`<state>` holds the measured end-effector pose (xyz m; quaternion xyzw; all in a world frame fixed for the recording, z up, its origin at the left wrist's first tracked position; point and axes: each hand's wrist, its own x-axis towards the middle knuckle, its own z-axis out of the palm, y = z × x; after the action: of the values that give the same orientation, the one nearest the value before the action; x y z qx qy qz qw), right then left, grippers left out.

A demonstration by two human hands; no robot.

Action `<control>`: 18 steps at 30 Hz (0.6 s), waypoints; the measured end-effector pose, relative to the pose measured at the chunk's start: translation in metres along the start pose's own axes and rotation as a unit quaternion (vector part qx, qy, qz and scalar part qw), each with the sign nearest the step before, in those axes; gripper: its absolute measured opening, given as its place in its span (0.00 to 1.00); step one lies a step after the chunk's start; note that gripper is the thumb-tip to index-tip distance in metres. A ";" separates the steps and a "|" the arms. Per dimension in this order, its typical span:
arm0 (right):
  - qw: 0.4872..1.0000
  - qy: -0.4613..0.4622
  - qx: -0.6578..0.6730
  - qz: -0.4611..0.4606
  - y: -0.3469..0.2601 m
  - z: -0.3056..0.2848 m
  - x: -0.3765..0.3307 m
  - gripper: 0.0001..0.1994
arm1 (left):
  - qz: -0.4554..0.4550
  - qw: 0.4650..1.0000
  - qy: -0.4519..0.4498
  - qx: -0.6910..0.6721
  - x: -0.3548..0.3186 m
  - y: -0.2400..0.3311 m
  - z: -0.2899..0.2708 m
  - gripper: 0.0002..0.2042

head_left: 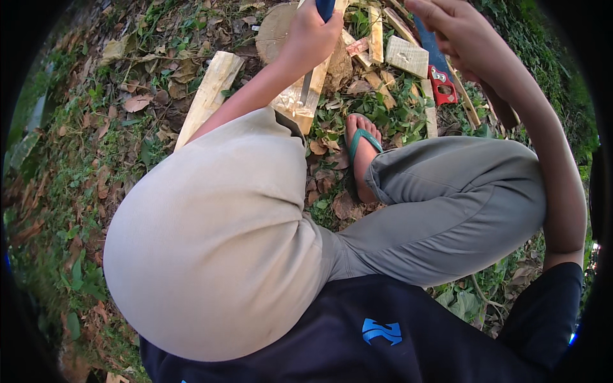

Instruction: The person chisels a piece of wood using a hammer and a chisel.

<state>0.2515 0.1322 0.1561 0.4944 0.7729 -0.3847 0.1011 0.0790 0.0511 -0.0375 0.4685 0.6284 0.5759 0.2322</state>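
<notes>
At the top middle, my left hand (311, 37) is closed around the blue handle of a chisel (325, 8). The chisel's narrow metal blade points down at a pale wooden plank (295, 107), which lies sloping across a round tree stump (273, 33). My right hand (450, 29) is raised at the top right with its fingers curled. A dark brown handle-like piece (499, 105) sticks out below it, partly behind my forearm; its other end is out of view. Beneath that hand lies a handsaw (442, 87) with a red handle and blue blade.
Another plank (214, 83) lies left of the stump, partly behind my left forearm. A square wood block (407, 57) and several slats (375, 35) are scattered to the right. My sandalled foot (363, 143) rests close to the plank, on leaf-strewn ground (137, 127).
</notes>
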 end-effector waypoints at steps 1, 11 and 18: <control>0.998 -0.012 0.061 -0.029 -0.002 -0.003 -0.003 0.18 | 0.025 1.000 0.007 0.003 -0.001 -0.008 0.001 0.19; 0.993 0.096 0.051 -0.046 -0.015 -0.002 -0.013 0.19 | -0.003 1.000 0.008 0.009 0.002 -0.013 0.009 0.20; 0.991 0.081 0.103 0.012 -0.008 -0.008 -0.012 0.18 | -0.055 0.996 -0.018 0.063 -0.005 -0.014 0.007 0.23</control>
<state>0.2524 0.1284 0.1718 0.5406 0.7289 -0.4199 -0.0086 0.0824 0.0513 -0.0533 0.4571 0.6841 0.5130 0.2448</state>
